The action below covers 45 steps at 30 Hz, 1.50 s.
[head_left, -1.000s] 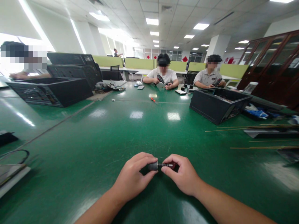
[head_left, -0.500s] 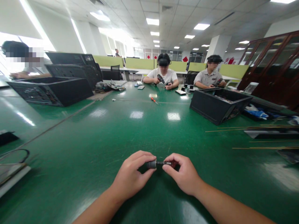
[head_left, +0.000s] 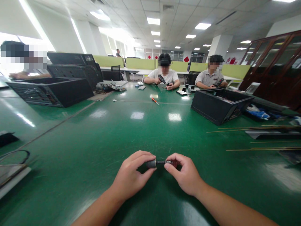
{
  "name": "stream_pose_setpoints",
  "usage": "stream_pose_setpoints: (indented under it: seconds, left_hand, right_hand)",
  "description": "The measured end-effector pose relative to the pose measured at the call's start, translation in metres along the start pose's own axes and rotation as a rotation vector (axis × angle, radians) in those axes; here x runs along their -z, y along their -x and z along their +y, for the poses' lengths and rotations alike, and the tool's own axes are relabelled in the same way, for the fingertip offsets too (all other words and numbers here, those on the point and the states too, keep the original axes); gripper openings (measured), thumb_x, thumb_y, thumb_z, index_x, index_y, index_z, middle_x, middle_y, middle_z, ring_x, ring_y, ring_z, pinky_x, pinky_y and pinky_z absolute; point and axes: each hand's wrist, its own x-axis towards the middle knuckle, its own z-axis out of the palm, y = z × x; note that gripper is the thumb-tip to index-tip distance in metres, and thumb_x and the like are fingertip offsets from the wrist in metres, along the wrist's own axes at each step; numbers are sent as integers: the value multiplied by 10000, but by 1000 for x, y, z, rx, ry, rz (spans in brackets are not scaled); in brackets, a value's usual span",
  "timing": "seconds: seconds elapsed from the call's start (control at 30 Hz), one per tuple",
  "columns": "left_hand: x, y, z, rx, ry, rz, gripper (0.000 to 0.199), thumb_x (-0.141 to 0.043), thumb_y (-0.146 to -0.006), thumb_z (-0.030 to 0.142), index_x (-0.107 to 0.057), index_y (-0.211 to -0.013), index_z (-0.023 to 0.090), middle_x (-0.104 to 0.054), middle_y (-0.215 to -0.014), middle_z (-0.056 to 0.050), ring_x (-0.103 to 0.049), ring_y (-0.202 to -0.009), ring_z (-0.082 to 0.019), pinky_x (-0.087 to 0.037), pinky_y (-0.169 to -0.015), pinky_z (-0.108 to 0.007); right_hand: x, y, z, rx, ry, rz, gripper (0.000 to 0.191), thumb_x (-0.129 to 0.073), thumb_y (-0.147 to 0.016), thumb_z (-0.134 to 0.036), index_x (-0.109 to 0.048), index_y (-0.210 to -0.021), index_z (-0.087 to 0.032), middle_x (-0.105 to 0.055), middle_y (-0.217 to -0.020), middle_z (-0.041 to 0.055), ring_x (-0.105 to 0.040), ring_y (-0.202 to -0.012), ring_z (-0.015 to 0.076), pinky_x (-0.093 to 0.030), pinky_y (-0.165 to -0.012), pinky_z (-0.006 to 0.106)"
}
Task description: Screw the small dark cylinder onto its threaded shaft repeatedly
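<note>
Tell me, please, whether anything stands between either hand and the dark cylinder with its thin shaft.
Nothing visible stands in the way: the left hand holds the dark cylinder, and the right hand grips the far end of the thin shaft. Only that shaft spans the gap between the hands.

Black computer case, orange screwdriver, green table, wooden cabinet

Ceiling panels glow over the room, pale daylight spills in at left, lime partitions stand beyond, and dark wooden cabinets lean into view at right.
</note>
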Motion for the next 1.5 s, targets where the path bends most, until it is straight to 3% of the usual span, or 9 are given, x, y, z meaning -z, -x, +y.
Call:
stream_pose_setpoints:
  seconds: [1.5]
  left_hand:
    - [4, -3, -3, 30, 6, 33, 201, -686, -848, 165, -695, -1042, 218, -713, -1023, -61, -685, -943, -176, -576, -845, -293]
  right_hand:
    - [1, 0, 0, 7, -11, 55, 124, -667, -844, -298, -701, -860, -180, -637, -742, 9, -562, -687, 150, -443, -661, 260]
